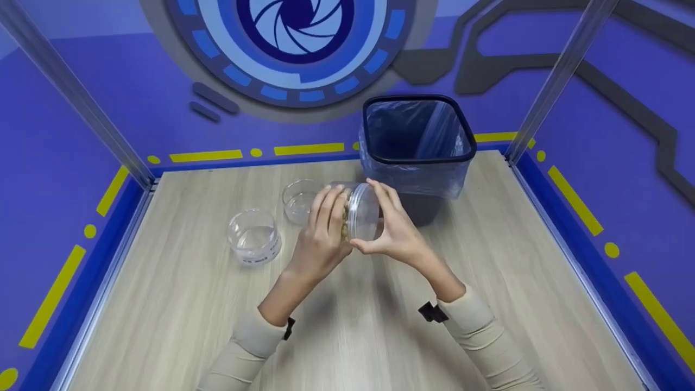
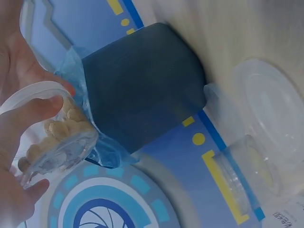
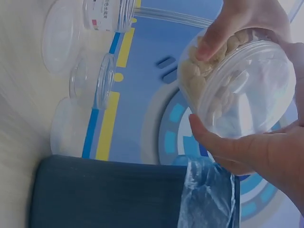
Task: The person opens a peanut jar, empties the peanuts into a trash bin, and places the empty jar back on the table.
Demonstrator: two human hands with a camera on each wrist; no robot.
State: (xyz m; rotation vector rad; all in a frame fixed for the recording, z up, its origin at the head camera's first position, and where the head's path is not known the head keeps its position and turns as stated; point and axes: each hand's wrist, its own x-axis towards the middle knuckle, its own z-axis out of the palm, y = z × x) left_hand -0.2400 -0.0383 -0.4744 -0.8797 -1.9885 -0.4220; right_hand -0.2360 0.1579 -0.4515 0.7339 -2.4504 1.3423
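Note:
A clear, round plastic jar [image 1: 345,221] with tan, lumpy nut-like pieces [image 2: 61,130] inside is held tilted on its side above the table. My left hand [image 1: 321,236] grips the jar's body, fingers curled over its upper side. On the jar's right end sits a clear screw lid [image 3: 251,90]. My right hand [image 1: 400,234] holds this lid by the rim, thumb below and fingers above. The lid appears to be on the jar's mouth; whether it is loose I cannot tell.
Left of the hands stands an open clear jar [image 1: 255,239] with a printed label. Another clear jar [image 1: 299,206] is behind it, partly hidden. Clear lids [image 2: 273,107] lie on the table. A dark bin [image 1: 426,209] with a bluish liner bag [image 1: 415,176] stands behind the right hand.

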